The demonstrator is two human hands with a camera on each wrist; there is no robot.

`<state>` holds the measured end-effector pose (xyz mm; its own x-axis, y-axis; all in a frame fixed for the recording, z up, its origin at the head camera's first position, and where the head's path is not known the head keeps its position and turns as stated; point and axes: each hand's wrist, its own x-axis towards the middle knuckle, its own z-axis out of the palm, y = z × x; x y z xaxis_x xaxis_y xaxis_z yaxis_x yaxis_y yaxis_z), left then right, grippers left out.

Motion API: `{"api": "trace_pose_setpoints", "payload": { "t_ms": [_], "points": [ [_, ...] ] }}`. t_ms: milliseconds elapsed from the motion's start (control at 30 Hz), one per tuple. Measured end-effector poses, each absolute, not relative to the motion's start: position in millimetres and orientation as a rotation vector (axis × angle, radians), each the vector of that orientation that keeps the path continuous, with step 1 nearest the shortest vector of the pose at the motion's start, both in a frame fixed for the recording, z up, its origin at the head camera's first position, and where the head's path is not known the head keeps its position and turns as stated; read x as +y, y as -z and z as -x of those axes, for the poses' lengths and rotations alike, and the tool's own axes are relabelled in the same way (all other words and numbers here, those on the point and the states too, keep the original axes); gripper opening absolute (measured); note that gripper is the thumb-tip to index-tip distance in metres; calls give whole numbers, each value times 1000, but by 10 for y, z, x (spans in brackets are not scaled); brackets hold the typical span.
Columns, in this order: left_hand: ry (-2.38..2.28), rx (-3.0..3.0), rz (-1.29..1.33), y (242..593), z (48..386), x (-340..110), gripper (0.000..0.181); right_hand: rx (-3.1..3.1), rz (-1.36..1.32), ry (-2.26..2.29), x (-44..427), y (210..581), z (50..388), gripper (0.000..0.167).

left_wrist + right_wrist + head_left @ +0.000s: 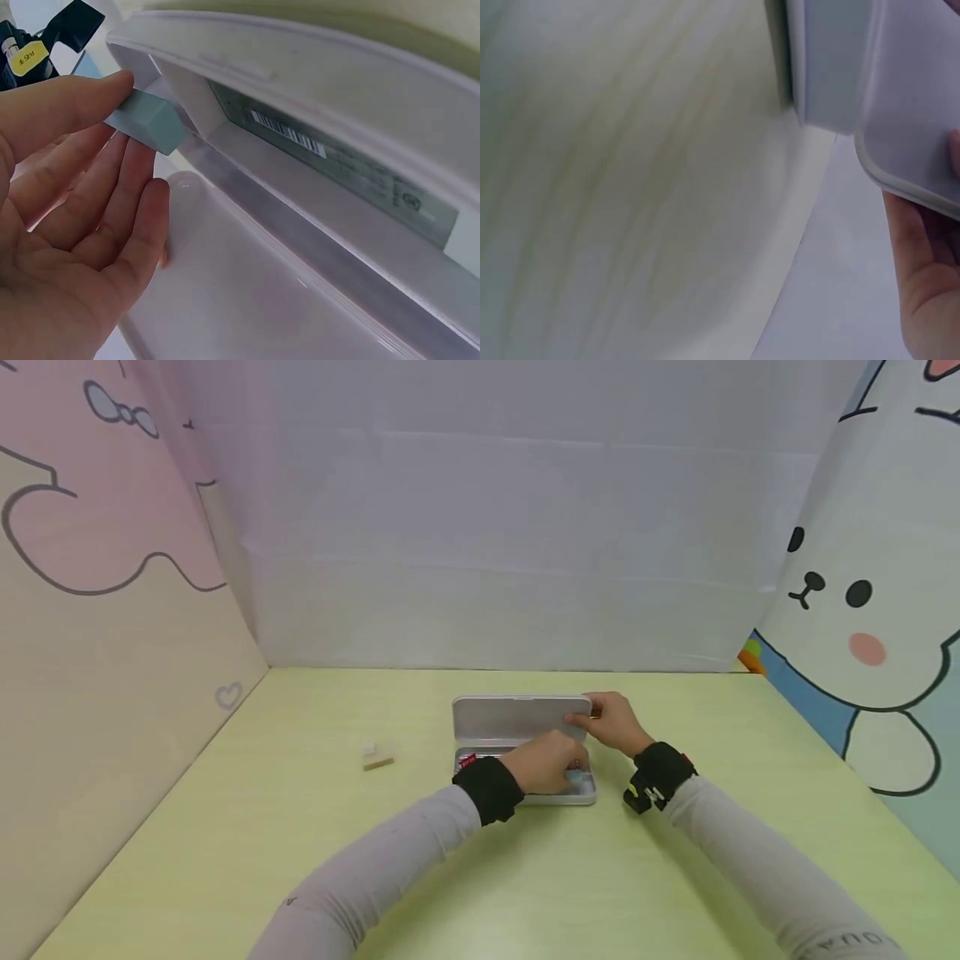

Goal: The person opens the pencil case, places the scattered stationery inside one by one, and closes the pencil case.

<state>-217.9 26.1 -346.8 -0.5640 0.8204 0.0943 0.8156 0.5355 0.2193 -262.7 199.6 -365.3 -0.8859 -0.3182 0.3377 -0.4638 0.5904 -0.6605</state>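
Observation:
A white pencil case (561,800) stands on the table with its lid (498,718) raised. My left hand (546,762) is over the right part of the case. In the left wrist view it pinches a small blue-green block (154,126), eraser-like in shape, between thumb and fingers. My right hand (617,724) grips the upper right corner of the lid, thumb on the inner face and fingers behind. Something red (467,761) lies in the left end of the case; my left hand and wrist hide much of the rest. A dark green label with a barcode (289,133) shows inside the case.
Left of the case, a small beige block (377,762) and a smaller white piece (369,748) lie on the pale yellow table (300,827). A white sheet (487,543) closes off the back, and printed cartoon panels stand at both sides.

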Motion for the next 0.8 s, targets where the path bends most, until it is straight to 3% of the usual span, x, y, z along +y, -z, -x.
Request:
{"api": "trace_pose_setpoints", "payload": {
  "t_ms": [800],
  "points": [
    [-282,2819,-1435,3648,2202,280,27,-2628,-642,-1203,1970,3687,2607,14]
  ]
}}
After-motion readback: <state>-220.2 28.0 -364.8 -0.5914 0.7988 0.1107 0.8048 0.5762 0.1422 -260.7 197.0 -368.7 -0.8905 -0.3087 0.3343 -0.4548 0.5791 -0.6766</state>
